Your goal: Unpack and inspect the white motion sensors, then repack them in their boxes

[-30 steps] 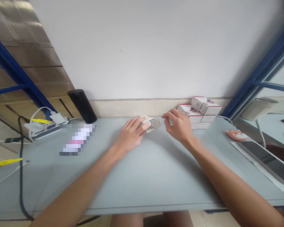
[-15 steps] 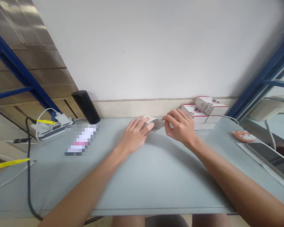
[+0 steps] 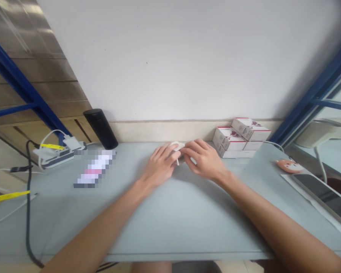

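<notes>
Near the back of the desk my left hand [image 3: 159,163] is closed around a small white cardboard box [image 3: 178,146], thumb on the near side and fingers over the top. Most of the box is hidden by the fingers; a narrow white edge shows below the thumb. At the box's right end my right hand [image 3: 202,159] has its thumb and fingertips pinched together. Those fingertips touch the box, and I cannot make out whether they grip a flap.
White boxes with red edges [image 3: 230,140] are stacked at the back right. A black cylinder [image 3: 102,129], a pixelated phone-like object [image 3: 95,170] and a power strip [image 3: 64,155] lie left. At right are an orange animal-shaped item [image 3: 289,165] and a dark-screened device [image 3: 321,193].
My right hand has moved left, up to the box in my left hand. The box's grey open-looking end, seen before, is now covered. The view has shifted slightly.
</notes>
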### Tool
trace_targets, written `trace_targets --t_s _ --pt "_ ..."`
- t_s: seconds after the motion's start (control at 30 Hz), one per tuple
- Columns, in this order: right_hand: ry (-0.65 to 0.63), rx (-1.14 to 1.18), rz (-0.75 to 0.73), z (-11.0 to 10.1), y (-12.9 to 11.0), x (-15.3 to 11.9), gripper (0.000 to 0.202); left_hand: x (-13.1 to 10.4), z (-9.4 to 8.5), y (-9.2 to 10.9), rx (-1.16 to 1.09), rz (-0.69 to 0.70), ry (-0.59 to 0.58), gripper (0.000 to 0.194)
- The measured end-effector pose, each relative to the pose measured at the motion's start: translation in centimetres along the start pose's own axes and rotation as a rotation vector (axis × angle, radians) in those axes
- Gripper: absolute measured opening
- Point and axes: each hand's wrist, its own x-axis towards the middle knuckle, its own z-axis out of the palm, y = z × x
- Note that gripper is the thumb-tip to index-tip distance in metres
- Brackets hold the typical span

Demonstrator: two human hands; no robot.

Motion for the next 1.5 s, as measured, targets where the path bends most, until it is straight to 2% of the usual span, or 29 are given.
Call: trace_targets --t_s 0.17,0.43,0.67,0.87,0.93,1.07,1.17,1.23,1.4,1.5 --pt "-0.027 -0.039 0.040 0.4 -0.1 0.1 0.021 -0.1 0.0 0.2 -0.010 -0.015 -0.011 0.043" --pt "-0.032 -0.008 0.068 0.8 -0.2 -0.5 0.018 -0.4 0.0 0.2 -0.011 0.017 -0.027 0.051" --pt "0.001 0.066 0.118 0.5 -0.7 -0.6 0.015 -0.3 -0.4 0.0 -0.042 -0.005 -0.039 0.049" --pt "0.047 0.076 0.204 1.2 -0.2 -1.2 0.011 0.1 -0.6 0.1 -0.023 -0.006 -0.083 0.049" --pt "0.111 0.108 0.251 1.3 -0.1 -1.3 0.010 0.1 -0.5 0.0 -0.018 -0.010 -0.086 0.048" --pt "0.254 0.234 0.453 1.4 -0.2 -1.2 0.013 0.0 -0.3 0.0 -0.025 -0.021 -0.044 0.049" --pt "0.234 0.297 0.537 1.2 -0.5 -1.2 0.015 -0.2 -0.3 0.1 -0.030 -0.040 -0.024 0.050" --pt "0.200 0.312 0.492 0.8 -0.5 -1.1 0.018 -0.2 -0.3 0.2 -0.023 -0.037 -0.012 0.048" --pt "0.104 0.304 0.260 -1.0 -0.2 -0.6 0.028 -0.2 -0.4 0.3 -0.013 -0.084 0.057 0.046" --pt "0.025 0.306 0.244 -1.3 0.1 -0.3 0.023 -0.2 -0.4 0.1 -0.026 -0.106 0.072 0.049"
